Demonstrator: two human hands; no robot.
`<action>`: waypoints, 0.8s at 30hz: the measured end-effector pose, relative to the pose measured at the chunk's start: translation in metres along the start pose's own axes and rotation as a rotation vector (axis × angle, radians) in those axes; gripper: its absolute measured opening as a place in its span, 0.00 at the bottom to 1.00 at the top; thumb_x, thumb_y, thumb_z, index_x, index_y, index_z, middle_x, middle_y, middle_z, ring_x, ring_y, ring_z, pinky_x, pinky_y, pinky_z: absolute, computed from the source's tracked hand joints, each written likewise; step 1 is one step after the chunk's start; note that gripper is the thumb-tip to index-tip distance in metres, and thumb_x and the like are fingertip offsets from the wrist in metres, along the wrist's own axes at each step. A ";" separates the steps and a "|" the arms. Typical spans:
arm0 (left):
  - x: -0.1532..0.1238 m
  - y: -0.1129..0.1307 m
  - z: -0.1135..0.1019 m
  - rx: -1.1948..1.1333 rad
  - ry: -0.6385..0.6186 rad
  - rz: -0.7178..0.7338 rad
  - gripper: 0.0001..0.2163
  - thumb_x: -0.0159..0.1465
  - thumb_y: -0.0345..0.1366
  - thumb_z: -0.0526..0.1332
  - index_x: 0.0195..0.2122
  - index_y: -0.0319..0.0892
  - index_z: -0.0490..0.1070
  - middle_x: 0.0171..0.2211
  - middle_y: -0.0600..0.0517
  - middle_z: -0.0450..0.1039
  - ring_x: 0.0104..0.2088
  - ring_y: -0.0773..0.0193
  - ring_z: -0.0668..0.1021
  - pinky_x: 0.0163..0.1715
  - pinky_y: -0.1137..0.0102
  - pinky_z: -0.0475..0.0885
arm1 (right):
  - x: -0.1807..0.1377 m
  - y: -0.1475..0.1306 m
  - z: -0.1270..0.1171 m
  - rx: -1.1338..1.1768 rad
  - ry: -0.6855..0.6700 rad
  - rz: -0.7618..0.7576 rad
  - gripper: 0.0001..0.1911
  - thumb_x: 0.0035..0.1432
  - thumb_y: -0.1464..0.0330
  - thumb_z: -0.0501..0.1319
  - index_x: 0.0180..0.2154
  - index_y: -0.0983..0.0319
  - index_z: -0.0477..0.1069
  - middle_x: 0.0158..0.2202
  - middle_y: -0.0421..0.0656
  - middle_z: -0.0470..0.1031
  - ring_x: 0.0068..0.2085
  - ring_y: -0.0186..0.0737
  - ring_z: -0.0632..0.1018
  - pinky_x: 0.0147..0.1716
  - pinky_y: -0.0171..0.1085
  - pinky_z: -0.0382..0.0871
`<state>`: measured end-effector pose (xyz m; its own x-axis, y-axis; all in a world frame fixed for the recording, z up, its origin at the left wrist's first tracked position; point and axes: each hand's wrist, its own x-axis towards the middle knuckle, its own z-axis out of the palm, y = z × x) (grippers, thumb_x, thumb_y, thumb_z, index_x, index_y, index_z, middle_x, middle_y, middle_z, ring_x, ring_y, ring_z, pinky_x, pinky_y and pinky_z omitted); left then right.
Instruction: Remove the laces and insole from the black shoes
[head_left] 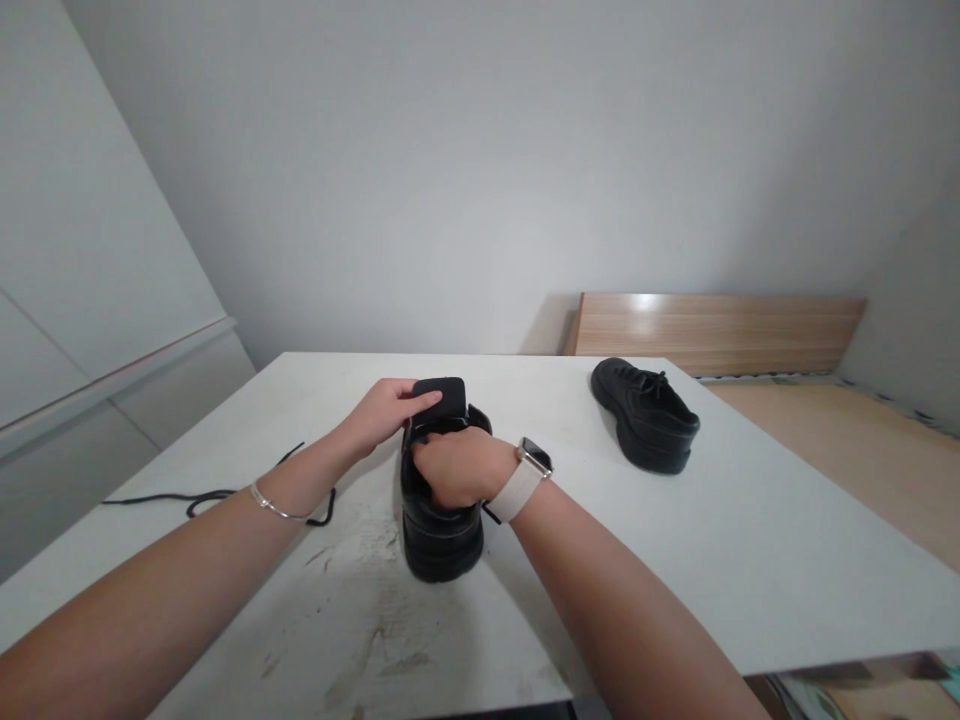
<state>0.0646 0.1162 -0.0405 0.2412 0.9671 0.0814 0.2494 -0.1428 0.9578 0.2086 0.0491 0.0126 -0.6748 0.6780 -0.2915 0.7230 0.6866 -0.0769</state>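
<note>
A black shoe (442, 550) stands on the white table in front of me, its heel toward me and no lace visible in it. My left hand (390, 408) pinches the shoe's tongue (442, 397), a black padded flap raised at the front of the opening, with the thumb on its near face. Down inside the opening reaches my right hand (461, 465); its fingers are mostly hidden by the shoe, so their grip does not show. A loose black shoelace (206, 497) lies on the table, partly behind my left forearm.
Another black shoe (649, 415), laced, rests at the right on the white table (570, 560). Dark smudges mark the table near the front. Beyond the right edge are a wooden headboard (712, 330) and a tan board (840, 430). A grey wall rises behind.
</note>
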 end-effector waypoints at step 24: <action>0.001 -0.004 0.003 -0.020 0.029 0.022 0.18 0.50 0.51 0.70 0.27 0.38 0.78 0.22 0.50 0.77 0.27 0.58 0.76 0.28 0.67 0.68 | 0.004 -0.001 0.017 0.114 0.451 0.243 0.14 0.59 0.73 0.57 0.47 0.68 0.72 0.45 0.56 0.80 0.43 0.49 0.81 0.39 0.41 0.75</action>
<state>0.0664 0.1175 -0.0449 0.2192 0.9695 0.1100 0.2252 -0.1600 0.9611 0.2080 0.0464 -0.0047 -0.4641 0.8770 0.1242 0.8611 0.4796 -0.1688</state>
